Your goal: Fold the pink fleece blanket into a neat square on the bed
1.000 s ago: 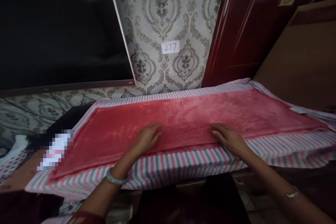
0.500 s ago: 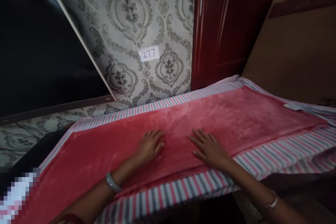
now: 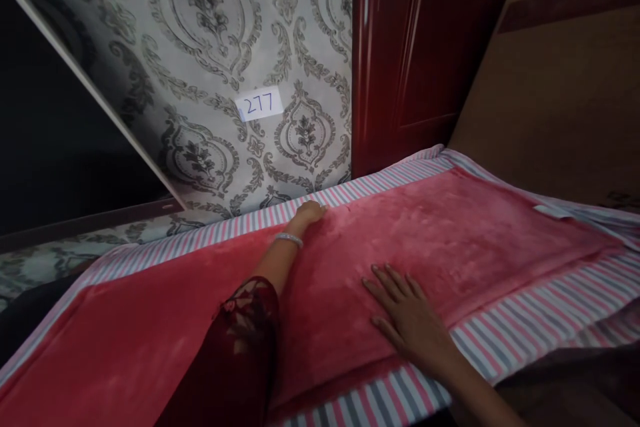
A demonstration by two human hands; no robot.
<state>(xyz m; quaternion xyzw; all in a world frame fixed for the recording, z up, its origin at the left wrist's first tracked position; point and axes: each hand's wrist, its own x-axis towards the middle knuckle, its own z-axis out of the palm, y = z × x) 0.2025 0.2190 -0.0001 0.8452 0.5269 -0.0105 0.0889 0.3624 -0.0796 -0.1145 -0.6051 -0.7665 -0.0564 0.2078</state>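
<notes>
A plush red blanket (image 3: 400,227) lies spread flat over a striped sheet (image 3: 385,400) in pink, white and grey. At the blanket's far edge, beside the striped border, my left hand (image 3: 311,211) has its fingers curled down onto the red fabric; the fingertips are partly hidden. My right hand (image 3: 413,317) rests palm down on the near middle of the blanket, fingers outstretched and holding nothing. A small white tag (image 3: 551,211) shows near the blanket's right end.
Behind the bed stands a patterned wall with a paper label (image 3: 260,103) reading 277. A dark screen (image 3: 60,127) is at left. A dark red wooden door (image 3: 400,60) and a large cardboard sheet (image 3: 565,93) are at the right back.
My left hand has moved from the blanket's middle forward to its far edge, and its fingers have curled. My right hand stays flat in nearly the same place. The view has shifted slightly right.
</notes>
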